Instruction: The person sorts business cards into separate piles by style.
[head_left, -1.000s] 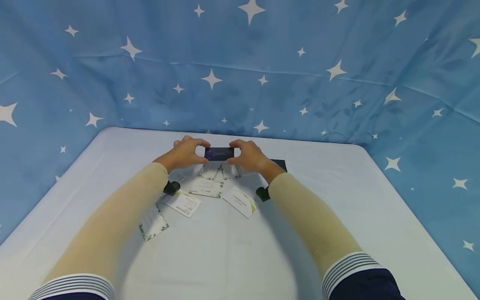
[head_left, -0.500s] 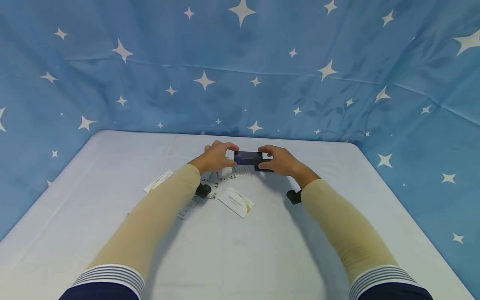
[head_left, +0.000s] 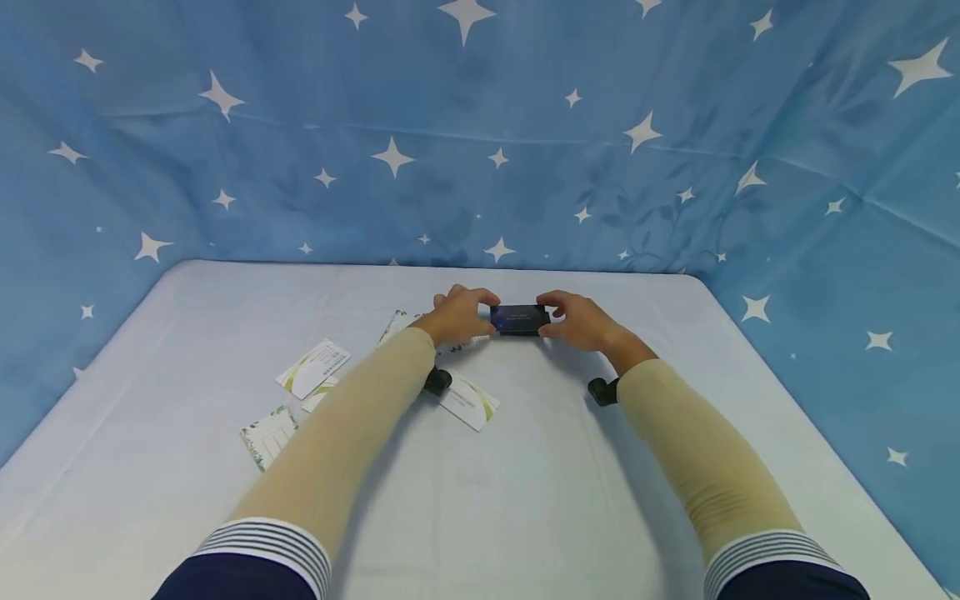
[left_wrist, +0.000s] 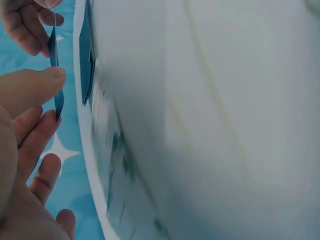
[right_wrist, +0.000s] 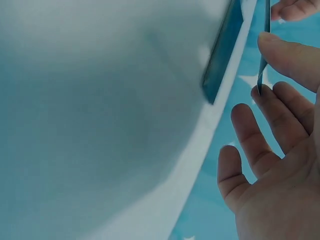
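A dark card [head_left: 519,317] with a purple tint and small print is held up in the head view, between both hands. My left hand [head_left: 459,315] pinches its left edge between thumb and fingers, and my right hand [head_left: 579,322] pinches the right edge the same way. Seen almost edge-on in the left wrist view, the held card [left_wrist: 54,47] stands apart from a dark pile of cards [left_wrist: 87,55] on the table. The right wrist view shows that dark pile [right_wrist: 222,57] too. From the head, the held card mostly hides it.
White cards with yellow-green curves [head_left: 313,368] [head_left: 469,402] and a leaf-bordered card [head_left: 268,437] lie on the white tablecloth [head_left: 525,500]. More leaf-bordered cards [head_left: 397,323] are partly behind the left arm. A blue star curtain [head_left: 480,200] hangs beyond the table's far edge.
Both hands have moved right, carrying the dark card from above the white cards to over the dark pile. The head view has shifted slightly.
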